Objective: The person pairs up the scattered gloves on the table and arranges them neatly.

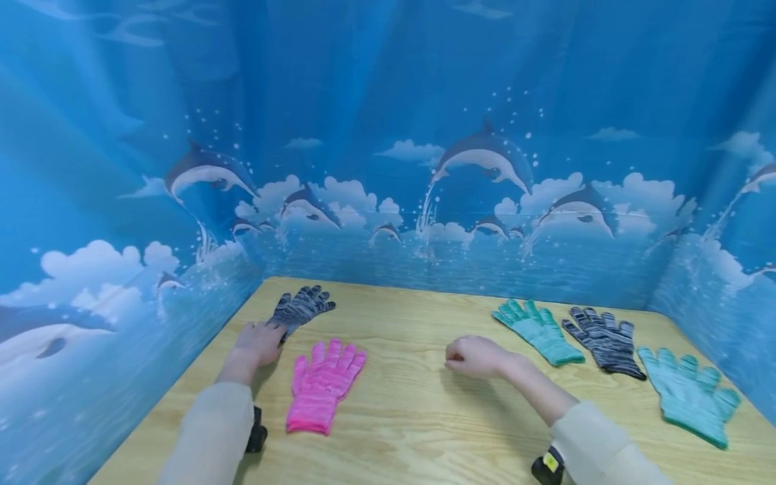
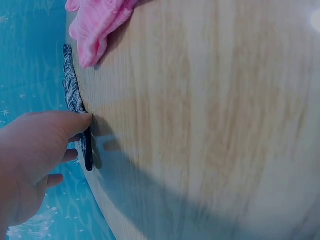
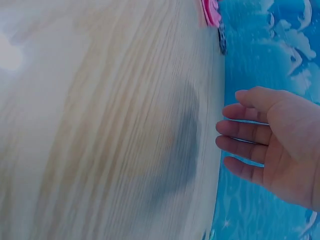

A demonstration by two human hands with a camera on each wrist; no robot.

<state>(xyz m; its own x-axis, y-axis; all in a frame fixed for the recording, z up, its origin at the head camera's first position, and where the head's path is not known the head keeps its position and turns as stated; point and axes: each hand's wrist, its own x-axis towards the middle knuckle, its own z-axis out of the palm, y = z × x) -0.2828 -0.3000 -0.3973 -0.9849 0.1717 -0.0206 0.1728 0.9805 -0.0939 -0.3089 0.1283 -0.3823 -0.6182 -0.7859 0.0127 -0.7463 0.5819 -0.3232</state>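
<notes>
Cream sleeves (image 1: 206,431) come nearest in the head view, reaching over a pale wooden table (image 1: 400,438) with rounded back corners and a dolphin-printed curtain (image 1: 376,81) along its left, back and right. Near the left edge, the left hand (image 1: 259,342) pinches the cuff end of the left grey glove (image 1: 303,306), a flat, streaky knit. Just beside it lies the pink glove (image 1: 325,387), fingers fanned, cuff towards the person. A broad stretch of grained wood leaves room between that and the right hand (image 1: 479,356), which hangs above the table. Further right, a green glove (image 1: 539,330), the right grey glove (image 1: 606,340) and a pale green glove (image 1: 691,394) lie side by side, the last nearest the right edge.

From the left wrist, the left grey glove shows thin, almost edge-on, by the table's curved rim; the thumb presses on it opposite a finger, the other fingers standing apart. Pink folds lie above.

From the right wrist, the right hand's fingers are loosely bent, narrow gaps between them; bits of pink and grey knit show at the top, along the table's edge
</notes>
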